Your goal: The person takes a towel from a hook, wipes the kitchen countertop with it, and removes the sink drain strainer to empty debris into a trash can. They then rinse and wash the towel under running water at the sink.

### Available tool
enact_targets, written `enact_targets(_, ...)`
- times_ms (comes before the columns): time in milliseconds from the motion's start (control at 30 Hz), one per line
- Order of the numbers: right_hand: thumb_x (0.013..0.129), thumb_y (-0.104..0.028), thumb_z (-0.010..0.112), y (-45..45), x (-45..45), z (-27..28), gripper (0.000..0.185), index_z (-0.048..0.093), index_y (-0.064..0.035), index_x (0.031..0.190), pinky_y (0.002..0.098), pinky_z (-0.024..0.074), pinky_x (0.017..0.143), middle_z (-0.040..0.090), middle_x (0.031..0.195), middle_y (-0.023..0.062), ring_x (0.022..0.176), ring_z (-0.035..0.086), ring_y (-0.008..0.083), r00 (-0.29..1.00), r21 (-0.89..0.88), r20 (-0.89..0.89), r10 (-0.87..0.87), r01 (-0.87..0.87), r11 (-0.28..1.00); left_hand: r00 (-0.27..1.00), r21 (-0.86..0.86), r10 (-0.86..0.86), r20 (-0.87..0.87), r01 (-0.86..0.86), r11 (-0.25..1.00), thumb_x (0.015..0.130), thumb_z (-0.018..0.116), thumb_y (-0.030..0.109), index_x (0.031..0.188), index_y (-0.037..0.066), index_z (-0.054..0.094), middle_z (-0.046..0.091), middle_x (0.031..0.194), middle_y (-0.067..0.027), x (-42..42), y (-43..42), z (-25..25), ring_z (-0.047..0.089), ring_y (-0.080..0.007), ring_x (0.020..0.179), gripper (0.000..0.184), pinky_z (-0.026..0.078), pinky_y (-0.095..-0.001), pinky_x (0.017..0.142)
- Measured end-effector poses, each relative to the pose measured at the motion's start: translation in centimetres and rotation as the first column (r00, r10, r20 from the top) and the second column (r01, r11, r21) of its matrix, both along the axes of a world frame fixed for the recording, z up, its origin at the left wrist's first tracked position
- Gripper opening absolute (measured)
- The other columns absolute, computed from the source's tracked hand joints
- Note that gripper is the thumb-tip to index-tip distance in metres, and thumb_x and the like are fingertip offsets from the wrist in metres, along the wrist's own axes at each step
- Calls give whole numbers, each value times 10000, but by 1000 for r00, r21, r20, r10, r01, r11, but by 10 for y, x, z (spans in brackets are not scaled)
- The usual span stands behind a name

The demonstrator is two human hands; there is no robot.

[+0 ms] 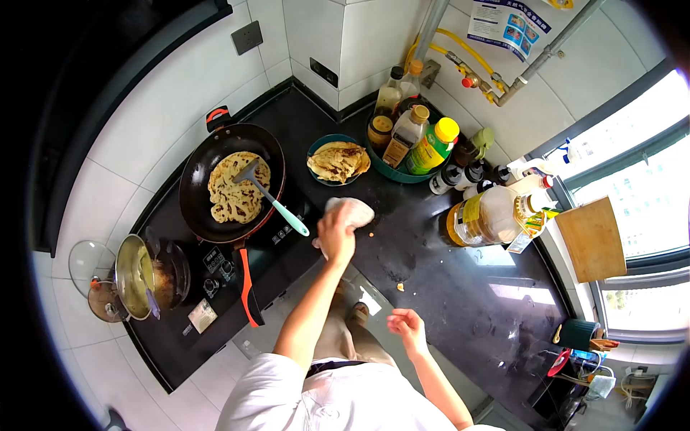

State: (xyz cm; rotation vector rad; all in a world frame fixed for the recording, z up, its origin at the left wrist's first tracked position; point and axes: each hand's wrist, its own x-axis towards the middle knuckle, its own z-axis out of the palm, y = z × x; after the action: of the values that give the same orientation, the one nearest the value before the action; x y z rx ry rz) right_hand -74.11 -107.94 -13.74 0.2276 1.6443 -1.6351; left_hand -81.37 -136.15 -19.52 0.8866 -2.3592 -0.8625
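My left hand (335, 235) presses a pale cloth (356, 212) onto the black countertop, just in front of a teal bowl (312, 172) of folded flatbread (338, 161). Over the counter's near edge hangs my right hand (408, 329), empty, its fingers loosely bent and apart. To the left, a flatbread with browned spots (228, 188) lies in a black frying pan (192, 205). A spatula with a grey head and mint handle (290, 218) rests on that bread and across the pan's rim.
A green tray (402, 172) holds several seasoning bottles. Right of it stands a large oil bottle (478, 219). A metal pot (129, 276) sits at the left, and the pan's red handle (249, 291) juts toward me. Crumbs (400, 286) dot the counter.
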Motion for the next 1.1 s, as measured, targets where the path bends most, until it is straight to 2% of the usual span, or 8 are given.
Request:
enact_targets(267,896,-12,478,-3,-14,1,199,546,4,1082,285,513,806,640,976,96,869,624,161,999,-24,-34,-16,15,1000,813,-164,548,200,-523,836,796,586,48,1356,164,423,474,1324,-169,1,-79,-28,439,-392,1173,594,349,-493,978)
enact_targets(333,896,-13,478,-2,-16,1,201,546,5,1084,286,514,808,640,977,96,868,623,159,999,-4,-22,-40,40,999,863,-318,505,27,-471,823,801,578,74,1336,225,463,454,1347,-124,-15,-97,-35,469,-387,1132,568,371,-528,953)
enact_targets(433,894,-5,474,9,-9,0,213,545,4,1095,283,512,806,641,972,92,871,624,160,997,31,1,-77,76,997,839,-330,369,399,-244,912,795,569,123,1289,273,510,454,1362,-48,-21,-70,-16,437,-351,1170,519,362,-491,958)
enact_targets(567,896,-14,480,12,-5,-12,213,545,4,1098,284,513,802,642,972,94,869,626,162,994,-1,9,-112,112,994,908,-226,21,419,82,971,735,667,146,1296,300,497,475,1331,-36,-14,-7,-21,417,-392,1159,605,361,-506,955)
enact_targets(633,899,-23,480,9,-4,-7,213,543,4,1100,285,513,799,641,975,95,867,626,161,995,5,4,-98,98,995,952,-70,-51,301,75,995,704,706,139,1304,286,490,488,1298,-58,-15,0,-32,424,-393,1153,654,368,-500,957)
enact_targets(800,897,-18,496,13,-7,6,211,545,-7,1101,283,511,793,641,973,92,863,620,148,986,2,-9,-166,166,986,1000,-231,5,29,2,973,690,691,53,1321,236,481,483,1313,-100,-4,-31,-40,456,-380,1109,690,384,-455,929)
enact_targets(967,893,-16,507,38,2,1,203,555,-13,1091,279,511,785,642,958,87,855,622,146,957,1,-18,-289,289,957,979,-121,-19,203,45,992,681,703,53,1333,234,481,476,1309,-94,-5,60,-25,430,-336,1188,712,341,-447,964)
enact_targets(1100,891,-11,508,55,11,7,202,562,-13,1085,276,514,779,642,949,85,845,624,147,932,41,-7,-363,362,931,970,-35,-237,51,239,970,676,669,19,1293,247,523,459,1319,-103,-14,179,-37,404,-371,1171,674,346,-479,972)
